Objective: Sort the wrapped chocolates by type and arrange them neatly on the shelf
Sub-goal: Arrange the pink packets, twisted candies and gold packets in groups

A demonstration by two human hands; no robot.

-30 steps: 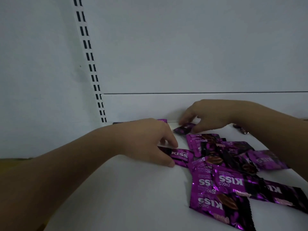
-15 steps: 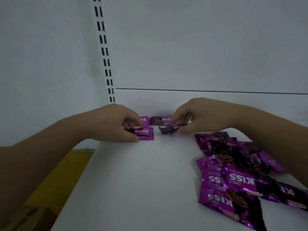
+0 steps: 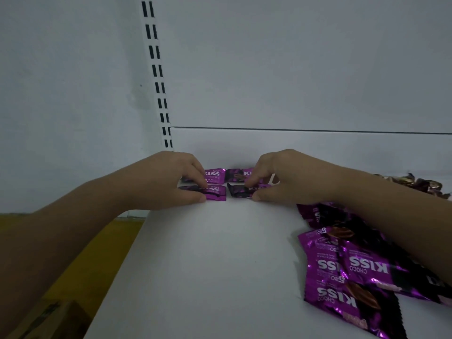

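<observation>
Purple "Choco Kiss" wrapped chocolates lie on a white shelf (image 3: pixel 195 265). At the shelf's back stand two short rows. My left hand (image 3: pixel 168 179) pinches the front-left chocolate (image 3: pixel 216 192) between thumb and fingers. My right hand (image 3: pixel 281 177) pinches the front-right chocolate (image 3: pixel 238 190). Behind them lie a back-left chocolate (image 3: pixel 215 175) and a back-right chocolate (image 3: pixel 236 174), partly hidden by my fingers. A loose pile of purple chocolates (image 3: pixel 347 267) sits at the right, under my right forearm.
Several gold and brown wrapped sweets (image 3: pixel 415 184) lie at the far right against the back panel. A slotted upright rail (image 3: pixel 159 77) runs up the back wall at the left. Beyond the shelf's left edge, yellow flooring (image 3: pixel 80 260) and a cardboard box (image 3: pixel 49 319) show below.
My left hand carried a purple chocolate from the pile's edge to the shelf's back and set it in front of the back row. My right hand stayed on its chocolate beside it.
</observation>
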